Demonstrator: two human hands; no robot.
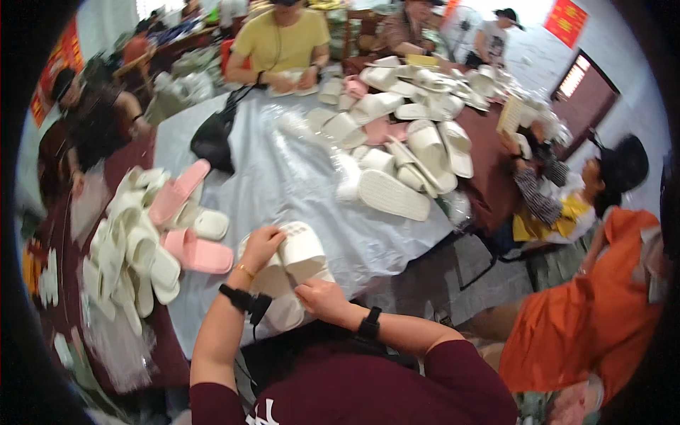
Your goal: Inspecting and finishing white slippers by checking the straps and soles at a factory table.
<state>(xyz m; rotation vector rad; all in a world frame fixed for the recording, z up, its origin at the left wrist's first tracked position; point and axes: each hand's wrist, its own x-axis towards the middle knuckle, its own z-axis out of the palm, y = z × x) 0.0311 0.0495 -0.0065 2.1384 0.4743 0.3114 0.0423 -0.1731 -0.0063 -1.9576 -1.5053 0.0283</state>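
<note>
White slippers [297,265]: a pair, held together at the near edge of the table [297,177], over the clear plastic sheet [283,170]. Left hand [261,244] closed over the top of the pair, fingers curled on the strap. Right hand [320,297] grips the lower side, thumb on the sole. Black bands on both wrists.

Left edge: heap of white slippers [127,248] with two pink ones [191,212] mixed in; clear plastic bags [117,347] lie crumpled at the near left corner.

Mid table: black bag [216,134] on the sheet.

Far right part: bigger pile [404,134] of white slippers, a few pink, soles up on some.

Far edge: person in yellow shirt [283,39] handling a white slipper. Right edge: person in an orange top [602,304], another in black cap beside.

Walls: red rectangular sign [565,21] with yellow marks at far right; red banner [57,67] at left.
</note>
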